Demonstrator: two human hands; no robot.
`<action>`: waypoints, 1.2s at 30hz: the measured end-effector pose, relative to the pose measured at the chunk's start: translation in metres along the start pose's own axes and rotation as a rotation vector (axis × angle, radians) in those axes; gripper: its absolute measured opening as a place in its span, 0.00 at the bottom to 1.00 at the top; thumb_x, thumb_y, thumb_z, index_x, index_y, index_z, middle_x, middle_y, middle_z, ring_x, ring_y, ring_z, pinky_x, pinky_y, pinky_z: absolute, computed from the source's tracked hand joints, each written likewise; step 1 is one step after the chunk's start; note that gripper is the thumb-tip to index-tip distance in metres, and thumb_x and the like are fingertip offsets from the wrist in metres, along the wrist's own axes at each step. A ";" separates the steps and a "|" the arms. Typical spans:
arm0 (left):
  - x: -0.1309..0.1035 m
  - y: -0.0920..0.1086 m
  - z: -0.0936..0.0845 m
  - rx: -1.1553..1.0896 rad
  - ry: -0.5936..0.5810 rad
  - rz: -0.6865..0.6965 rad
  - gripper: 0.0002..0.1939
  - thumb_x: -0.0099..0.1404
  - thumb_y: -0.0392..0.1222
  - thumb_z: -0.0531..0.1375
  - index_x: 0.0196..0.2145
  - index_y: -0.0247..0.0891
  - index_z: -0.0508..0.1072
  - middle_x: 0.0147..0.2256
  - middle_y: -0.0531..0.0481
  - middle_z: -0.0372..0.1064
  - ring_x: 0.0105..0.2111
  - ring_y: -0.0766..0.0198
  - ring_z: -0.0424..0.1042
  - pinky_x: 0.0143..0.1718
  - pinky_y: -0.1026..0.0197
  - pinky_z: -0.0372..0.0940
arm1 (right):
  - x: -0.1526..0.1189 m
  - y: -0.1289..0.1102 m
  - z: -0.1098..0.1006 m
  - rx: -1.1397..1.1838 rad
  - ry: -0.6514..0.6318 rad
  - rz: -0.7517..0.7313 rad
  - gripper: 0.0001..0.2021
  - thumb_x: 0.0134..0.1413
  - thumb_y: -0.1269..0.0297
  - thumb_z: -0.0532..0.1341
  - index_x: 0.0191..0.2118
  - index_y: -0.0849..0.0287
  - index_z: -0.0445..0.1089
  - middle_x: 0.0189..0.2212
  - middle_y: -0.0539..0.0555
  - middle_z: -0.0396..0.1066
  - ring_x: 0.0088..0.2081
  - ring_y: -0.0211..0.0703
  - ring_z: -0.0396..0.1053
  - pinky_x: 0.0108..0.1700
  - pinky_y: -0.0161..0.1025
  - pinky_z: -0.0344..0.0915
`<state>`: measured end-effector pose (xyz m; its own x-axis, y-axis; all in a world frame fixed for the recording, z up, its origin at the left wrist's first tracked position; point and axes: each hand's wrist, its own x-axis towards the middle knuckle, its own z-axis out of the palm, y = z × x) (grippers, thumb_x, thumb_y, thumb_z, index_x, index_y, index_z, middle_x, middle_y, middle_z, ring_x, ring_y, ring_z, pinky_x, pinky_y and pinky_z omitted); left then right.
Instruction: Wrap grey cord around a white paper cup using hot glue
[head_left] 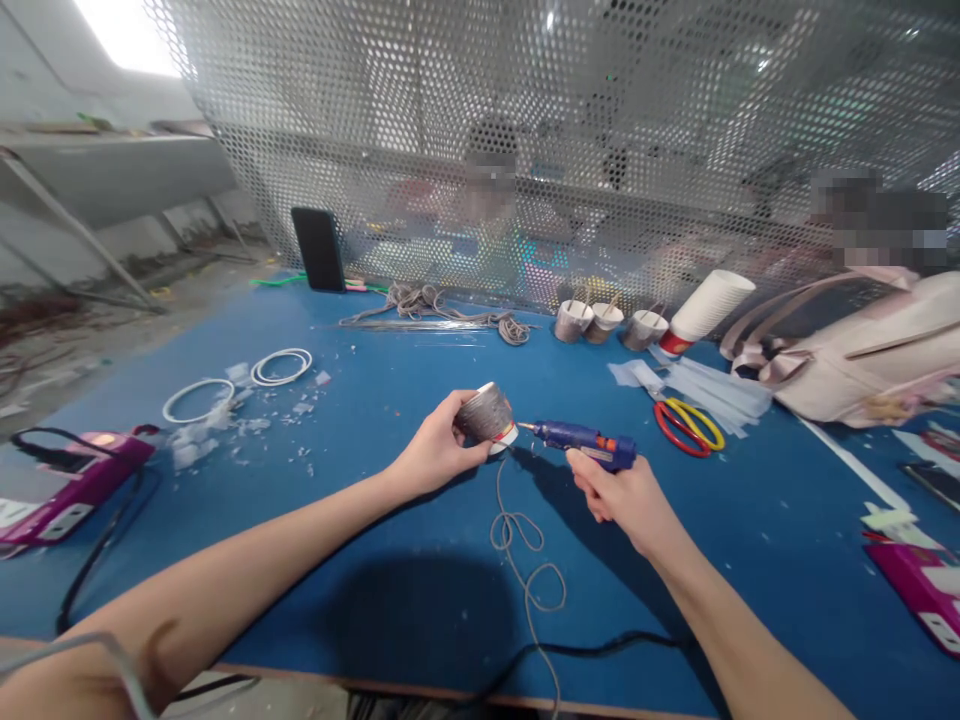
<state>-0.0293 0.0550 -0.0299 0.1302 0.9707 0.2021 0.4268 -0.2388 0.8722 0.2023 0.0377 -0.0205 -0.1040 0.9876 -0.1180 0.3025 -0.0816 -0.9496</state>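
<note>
Near the middle of the blue table, my left hand [439, 445] grips a small paper cup [486, 412], tilted on its side and mostly wrapped in grey cord. A white and red band of the cup shows at its right end. My right hand [615, 490] is closed around a blue glue gun [585, 440]; its nozzle points left and lies close to the cup's right end. Whether the nozzle touches the cup I cannot tell. Loose grey cord [529, 590] trails from the cup toward the table's front edge.
Wrapped cups [574, 321], a cup stack [709, 305] and a bag [870, 340] stand at the back right, near scissors [688, 428]. White rings [199, 400] and scraps lie left. A phone [319, 250] leans on the mesh [390, 120]; power strips [82, 490] sit at both sides.
</note>
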 end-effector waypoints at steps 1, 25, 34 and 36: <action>0.001 0.000 0.000 -0.006 0.009 -0.014 0.22 0.53 0.38 0.61 0.46 0.37 0.64 0.31 0.55 0.63 0.24 0.72 0.57 0.25 0.66 0.56 | 0.002 -0.002 -0.003 0.045 -0.006 -0.009 0.22 0.49 0.45 0.62 0.18 0.59 0.62 0.13 0.44 0.58 0.11 0.29 0.51 0.14 0.31 0.55; -0.001 0.010 -0.001 0.051 0.079 -0.060 0.23 0.54 0.38 0.61 0.48 0.36 0.64 0.28 0.57 0.61 0.23 0.71 0.59 0.25 0.65 0.59 | 0.029 0.033 -0.038 -0.261 0.351 -0.176 0.22 0.41 0.46 0.63 0.36 0.60 0.72 0.35 0.58 0.74 0.37 0.50 0.70 0.41 0.48 0.66; -0.013 0.012 0.008 0.117 0.077 0.072 0.21 0.55 0.38 0.61 0.47 0.37 0.63 0.35 0.50 0.66 0.27 0.68 0.62 0.30 0.62 0.63 | -0.015 -0.009 0.001 -0.013 0.214 -0.416 0.12 0.52 0.60 0.61 0.43 0.55 0.67 0.41 0.57 0.70 0.41 0.45 0.71 0.44 0.44 0.70; -0.017 0.013 0.009 0.157 0.085 0.130 0.19 0.56 0.38 0.61 0.46 0.37 0.64 0.36 0.49 0.65 0.28 0.68 0.62 0.30 0.63 0.63 | -0.010 -0.011 0.025 0.120 0.074 -0.319 0.19 0.47 0.60 0.64 0.47 0.54 0.63 0.48 0.59 0.68 0.50 0.48 0.68 0.48 0.45 0.70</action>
<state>-0.0179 0.0354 -0.0265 0.1197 0.9288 0.3508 0.5461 -0.3567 0.7580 0.1761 0.0250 -0.0156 -0.1050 0.9726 0.2072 0.1514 0.2216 -0.9633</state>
